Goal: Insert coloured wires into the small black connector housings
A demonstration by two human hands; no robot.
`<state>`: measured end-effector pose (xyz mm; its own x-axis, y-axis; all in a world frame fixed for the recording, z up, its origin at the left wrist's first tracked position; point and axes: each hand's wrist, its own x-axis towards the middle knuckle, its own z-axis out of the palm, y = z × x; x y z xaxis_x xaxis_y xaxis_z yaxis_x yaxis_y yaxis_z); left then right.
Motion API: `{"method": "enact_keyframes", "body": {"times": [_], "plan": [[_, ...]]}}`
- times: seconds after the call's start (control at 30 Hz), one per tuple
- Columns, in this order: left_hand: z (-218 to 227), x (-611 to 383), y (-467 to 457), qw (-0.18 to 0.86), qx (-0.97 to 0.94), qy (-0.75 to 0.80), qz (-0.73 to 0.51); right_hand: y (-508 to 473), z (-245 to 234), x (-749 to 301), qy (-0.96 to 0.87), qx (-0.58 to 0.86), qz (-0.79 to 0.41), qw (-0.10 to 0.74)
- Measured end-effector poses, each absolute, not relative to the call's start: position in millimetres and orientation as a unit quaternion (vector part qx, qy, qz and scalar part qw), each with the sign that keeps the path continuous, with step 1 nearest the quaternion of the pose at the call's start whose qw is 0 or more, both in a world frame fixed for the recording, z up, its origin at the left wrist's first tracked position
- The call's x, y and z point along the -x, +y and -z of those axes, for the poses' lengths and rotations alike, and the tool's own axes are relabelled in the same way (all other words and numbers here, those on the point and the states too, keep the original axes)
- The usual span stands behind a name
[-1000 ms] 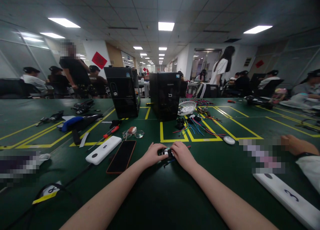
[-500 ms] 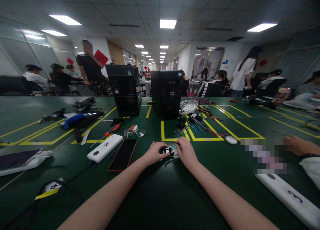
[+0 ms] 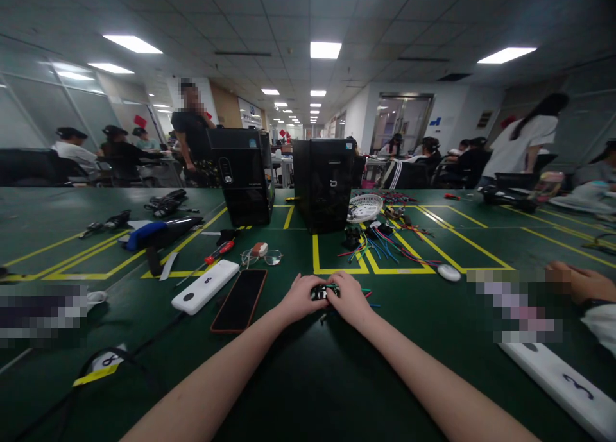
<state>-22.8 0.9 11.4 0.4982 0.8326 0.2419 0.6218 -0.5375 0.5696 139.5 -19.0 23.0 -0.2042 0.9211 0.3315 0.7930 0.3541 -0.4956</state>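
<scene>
My left hand [image 3: 301, 297] and my right hand [image 3: 350, 297] meet over a small black connector part [image 3: 323, 292] on the green table [image 3: 308, 365]. Both hands pinch it from either side, fingers curled. Thin coloured wires [image 3: 369, 294] trail out from under my right hand. Just left of my left hand lies a dark phone [image 3: 239, 291], and beside that a white power bank [image 3: 205, 286] marked 8.
Two black computer towers [image 3: 245, 176] [image 3: 323, 184] stand behind. Glasses [image 3: 262, 256], a red screwdriver [image 3: 217, 252], loose cables [image 3: 385, 246], a white basket [image 3: 364, 206] and a white mouse [image 3: 448, 272] lie around. Another person's hand [image 3: 575, 281] rests at right, above a white bar marked 3 [image 3: 561, 381].
My hands have closed in together again over the small part after my right hand briefly shifted away. People in the background walked rightward.
</scene>
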Motion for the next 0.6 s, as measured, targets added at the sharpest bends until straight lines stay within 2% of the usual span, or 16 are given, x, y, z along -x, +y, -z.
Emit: {"method": "enact_keyframes", "body": {"times": [0.13,0.27,0.37,0.43,0.5,0.6], "plan": [[-10,22,3,0.213,-0.836,0.439,-0.252,-9,-16,-134,-0.742,0.581,-0.147,0.299],[-7,21,5,0.207,-0.834,0.447,-0.246,-2,-14,-135,-0.713,0.577,-0.157,0.365],[-6,21,6,0.201,-0.837,0.446,-0.245,4,-27,-143,-0.692,0.559,-0.154,0.431],[-7,22,5,0.203,-0.838,0.442,-0.246,3,-39,-150,-0.711,0.525,-0.142,0.445],[-8,22,3,0.206,-0.838,0.44,-0.247,-5,-48,-156,-0.757,0.482,-0.158,0.411],[-10,22,2,0.205,-0.835,0.444,-0.254,-24,-51,-161,-0.827,0.435,-0.181,0.307]]}}
